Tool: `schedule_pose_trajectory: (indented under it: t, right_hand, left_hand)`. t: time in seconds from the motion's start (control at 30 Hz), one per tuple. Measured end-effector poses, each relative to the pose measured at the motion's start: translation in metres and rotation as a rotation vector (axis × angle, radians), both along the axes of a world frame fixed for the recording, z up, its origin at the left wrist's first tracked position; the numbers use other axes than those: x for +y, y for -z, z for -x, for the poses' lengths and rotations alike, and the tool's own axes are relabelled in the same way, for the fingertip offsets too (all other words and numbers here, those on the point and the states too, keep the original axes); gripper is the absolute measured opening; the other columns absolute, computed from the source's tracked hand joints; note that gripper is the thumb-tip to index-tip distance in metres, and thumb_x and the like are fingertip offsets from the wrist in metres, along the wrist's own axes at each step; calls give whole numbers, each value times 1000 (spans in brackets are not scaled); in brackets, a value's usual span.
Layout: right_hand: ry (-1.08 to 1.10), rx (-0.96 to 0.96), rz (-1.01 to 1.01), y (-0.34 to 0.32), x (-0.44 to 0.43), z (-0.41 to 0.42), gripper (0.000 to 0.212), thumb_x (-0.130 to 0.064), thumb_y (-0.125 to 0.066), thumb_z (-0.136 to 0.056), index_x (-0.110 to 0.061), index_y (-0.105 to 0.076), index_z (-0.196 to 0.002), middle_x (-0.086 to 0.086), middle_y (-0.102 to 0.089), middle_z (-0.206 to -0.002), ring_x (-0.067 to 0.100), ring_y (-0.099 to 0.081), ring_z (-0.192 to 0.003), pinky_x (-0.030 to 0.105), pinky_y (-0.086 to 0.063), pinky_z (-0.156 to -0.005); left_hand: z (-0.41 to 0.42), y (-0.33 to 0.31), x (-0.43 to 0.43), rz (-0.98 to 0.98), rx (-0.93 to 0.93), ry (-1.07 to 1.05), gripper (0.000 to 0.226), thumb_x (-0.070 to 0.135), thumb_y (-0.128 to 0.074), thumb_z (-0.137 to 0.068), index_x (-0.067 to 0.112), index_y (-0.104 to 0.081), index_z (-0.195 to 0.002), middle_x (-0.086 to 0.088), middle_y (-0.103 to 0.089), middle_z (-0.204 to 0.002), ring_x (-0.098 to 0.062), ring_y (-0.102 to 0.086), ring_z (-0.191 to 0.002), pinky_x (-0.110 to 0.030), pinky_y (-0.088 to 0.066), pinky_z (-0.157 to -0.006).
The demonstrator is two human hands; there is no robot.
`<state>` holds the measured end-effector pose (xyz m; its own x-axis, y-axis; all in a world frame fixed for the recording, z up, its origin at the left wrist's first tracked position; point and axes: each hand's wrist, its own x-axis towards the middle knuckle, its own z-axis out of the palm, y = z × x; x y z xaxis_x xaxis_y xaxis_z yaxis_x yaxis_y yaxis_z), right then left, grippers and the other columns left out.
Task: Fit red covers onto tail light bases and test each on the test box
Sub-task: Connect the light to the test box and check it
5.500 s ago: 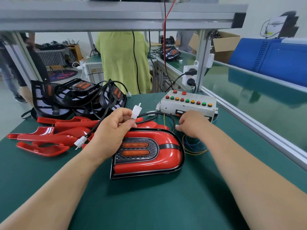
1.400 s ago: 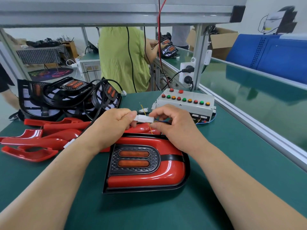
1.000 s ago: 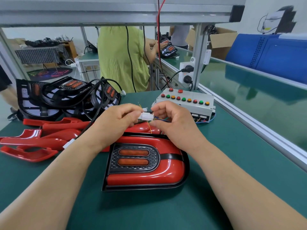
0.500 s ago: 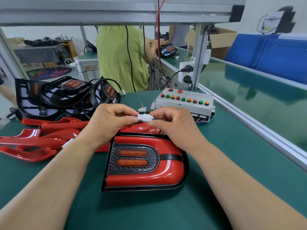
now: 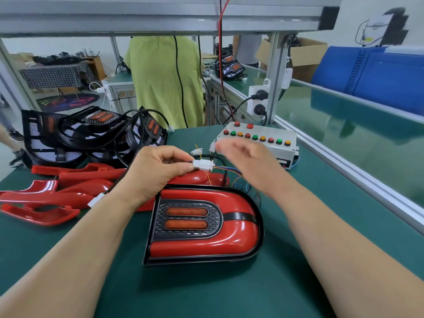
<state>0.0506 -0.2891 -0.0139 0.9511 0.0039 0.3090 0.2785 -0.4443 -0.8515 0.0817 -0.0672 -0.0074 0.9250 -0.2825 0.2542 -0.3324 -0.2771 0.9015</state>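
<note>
Nearest, at the middle of the green matte worktop (image 5: 206, 292), lies the tail light (image 5: 202, 226). Its glossy red cover is already seated on a black base. A black textured panel in the cover holds two oblong orange lenses, and a black band crosses the hump.

Just beyond it, at twelve o'clock, the left hand (image 5: 156, 173) pinches a small blocky white plastic connector (image 5: 203, 165) between thumb and fingertips. Thin coloured wires trail from it toward one o'clock. The two halves look joined, so fitting seems finished and testing is the step in hand.

The right hand (image 5: 243, 154) is blurred. It appears loosely spread and empty, in front of the near edge of the test box (image 5: 259, 140).

The next move probably calls for a fingertip press on one of the box's round buttons while the lenses are watched. The left hand should keep the connector slack, since the wires are fine.

At nine o'clock from the light lie loose red covers (image 5: 46, 196), shiny, curved and thin-walled. Beyond them, at ten o'clock, is a heap of black ribbed bases (image 5: 91, 134) with looping cables.

The box is pale and flat-topped, with red, green and amber buttons in rows.
</note>
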Motion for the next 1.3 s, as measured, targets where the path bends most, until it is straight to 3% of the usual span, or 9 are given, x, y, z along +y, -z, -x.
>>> schedule_pose_trajectory:
  t: [0.03, 0.1, 0.17, 0.27, 0.37, 0.5, 1.0, 1.2, 1.3]
  right_hand:
    - [86, -15, 92, -3, -6, -8, 30, -41, -49, -100, -23, -72, -107, -18, -68, -102, -8, -59, -99, 10, -42, -83]
    - [204, -6, 464, -7, -14, -29, 42, -32, -36, -105, -7, -69, -98, 4, -64, -111, 16, -53, -114, 30, -38, -94]
    - [216, 75, 763, -8, -14, -47, 45, -31, -30, -105, -11, -70, -100, 14, -49, -138, 28, -35, -131, 36, -28, -107]
    - [179, 199, 968, -7, -12, -68, 50, -45, -26, -104, -21, -67, -121, 11, -23, -158, 38, -20, -141, 49, -28, -113]
    - [132, 209, 1129, -4, -5, -81, 55, -53, -23, -102, -26, -63, -130, 11, -24, -156, 40, -26, -135, 48, -31, -110]
    - [136, 235, 1194, -2, -2, -88, 66, -61, -26, -100, -16, -66, -128, 6, -18, -159, 37, -28, -134, 45, -32, -105]
    - [153, 194, 1238, 6, -6, -103, 75, -69, -27, -95, -16, -53, -141, 4, -28, -155, 35, -31, -132, 47, -33, -105]
    - [129, 172, 1240, 6, -7, -104, 71, -68, -28, -96, -18, -60, -134, 8, -31, -153, 36, -33, -129, 47, -33, -101]
    - [137, 184, 1269, 7, -7, -106, 75, -69, -26, -95, -14, -58, -135, 8, -31, -153, 37, -34, -128, 47, -33, -102]
  left_hand:
    - [-1, 0, 0, -4, -5, -2, 15, 7, -81, -77, 22, -77, -78, -6, -72, -73, -11, -61, -68, -19, -51, -68]
    - [-1, 1, 0, -5, -5, 4, 16, 6, -81, -77, 22, -77, -77, 1, -71, -68, -8, -60, -65, -15, -50, -65]
    - [-1, 1, 1, -1, -4, 15, 17, 5, -81, -77, 22, -77, -77, 3, -70, -66, -5, -60, -63, -13, -50, -63]
    - [0, 1, 0, -5, -2, 16, 15, 5, -80, -78, 19, -77, -79, 0, -69, -69, -9, -59, -66, -19, -50, -67]
    - [1, 0, 0, -2, 2, 17, 13, 4, -80, -78, 16, -77, -81, -10, -70, -74, -15, -59, -70, -28, -50, -72]
    - [3, -1, 1, -7, -8, 13, 10, 5, -80, -79, 13, -77, -84, -22, -72, -82, -17, -60, -71, -31, -51, -75]
    - [-2, 3, 4, -24, -44, 34, 24, 14, -82, -75, 37, -79, -78, 3, -76, -76, -2, -66, -66, -12, -53, -66]
    - [-3, 3, 3, 10, -19, 47, 16, 6, -81, -77, 22, -79, -80, -9, -75, -81, -12, -66, -72, -23, -55, -73]
    - [-3, 4, 4, -11, -32, 33, 20, 10, -82, -76, 29, -79, -81, -6, -75, -79, -10, -65, -69, -22, -55, -71]
